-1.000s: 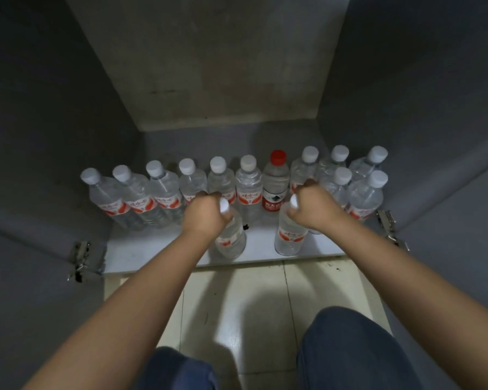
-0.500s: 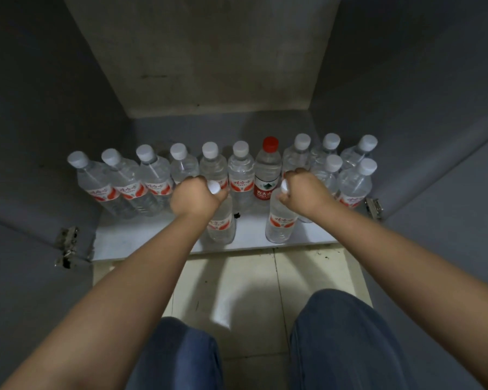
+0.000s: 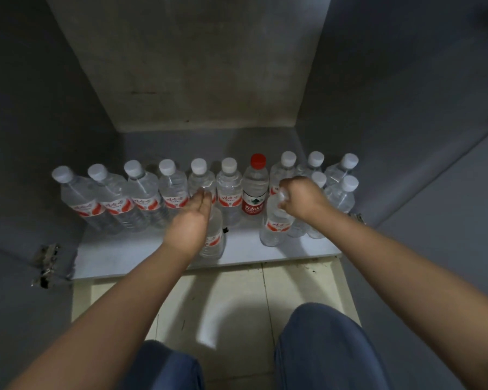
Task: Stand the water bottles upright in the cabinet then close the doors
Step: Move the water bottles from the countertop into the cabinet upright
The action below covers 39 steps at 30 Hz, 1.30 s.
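Left hand [image 3: 190, 220] stretched forward, fingers straight, relaxed, holding nothing; front-left bottle [image 3: 213, 240] upright just under palm, at its 5 o'clock. Right hand [image 3: 300, 199] curled round neck of front-right bottle [image 3: 275, 223], upright on cabinet shelf [image 3: 130, 256]. Bottle row behind, 12 o'clock.

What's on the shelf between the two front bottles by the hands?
Nothing: bare white shelf lies between the left front bottle and the right front bottle, seen in the head view.

Upright bottles [image 3: 228, 190] in open cabinet [image 3: 130, 254]
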{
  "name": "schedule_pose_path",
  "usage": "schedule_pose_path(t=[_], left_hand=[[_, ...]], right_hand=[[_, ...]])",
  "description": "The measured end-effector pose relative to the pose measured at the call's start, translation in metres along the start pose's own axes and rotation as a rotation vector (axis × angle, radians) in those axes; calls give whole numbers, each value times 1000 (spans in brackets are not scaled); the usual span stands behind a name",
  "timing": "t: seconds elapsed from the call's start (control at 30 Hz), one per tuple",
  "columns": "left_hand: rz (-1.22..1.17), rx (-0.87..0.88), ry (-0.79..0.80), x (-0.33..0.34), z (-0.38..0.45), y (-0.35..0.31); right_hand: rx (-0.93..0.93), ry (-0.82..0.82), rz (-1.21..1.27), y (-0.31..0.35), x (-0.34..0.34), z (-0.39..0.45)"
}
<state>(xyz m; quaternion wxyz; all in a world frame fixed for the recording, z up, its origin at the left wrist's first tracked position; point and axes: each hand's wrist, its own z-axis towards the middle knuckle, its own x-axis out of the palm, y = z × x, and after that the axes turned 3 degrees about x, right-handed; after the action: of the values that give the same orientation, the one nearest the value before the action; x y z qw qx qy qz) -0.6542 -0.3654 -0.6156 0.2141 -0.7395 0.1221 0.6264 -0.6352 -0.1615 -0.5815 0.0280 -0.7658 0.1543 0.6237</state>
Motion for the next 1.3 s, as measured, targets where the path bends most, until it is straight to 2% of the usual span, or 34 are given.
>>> schedule_pose_path(t=[0.27,0.53,0.87,0.93,1.07,1.1,1.13,1.17,1.23,1.3], left_hand=[[-12,-17,-20,0,1,3],[-19,13,-3,-7,11,-1],[15,54,4,6,35,-44],[-18,35,-42,20,60,-66],[-7,29,-67,22,61,-66],[-27,44,-104,22,61,-64],[-53,45,-64,19,62,-63],[-51,49,-83,18,64,-61],[-164,87,-23,4,63,-70],[-137,129,-69,4,64,-72]], right_hand=[[98,9,3,2,2,25],[70,13,-2,-6,6,37],[-97,-98,3,-2,40,17],[-118,-115,13,-20,44,29],[-191,-243,44,-17,57,29],[-197,-256,47,-17,58,29],[-181,-221,59,-17,55,29],[-172,-231,40,-19,51,32],[-164,-282,-2,-24,44,34],[-152,-286,-31,-27,43,33]])
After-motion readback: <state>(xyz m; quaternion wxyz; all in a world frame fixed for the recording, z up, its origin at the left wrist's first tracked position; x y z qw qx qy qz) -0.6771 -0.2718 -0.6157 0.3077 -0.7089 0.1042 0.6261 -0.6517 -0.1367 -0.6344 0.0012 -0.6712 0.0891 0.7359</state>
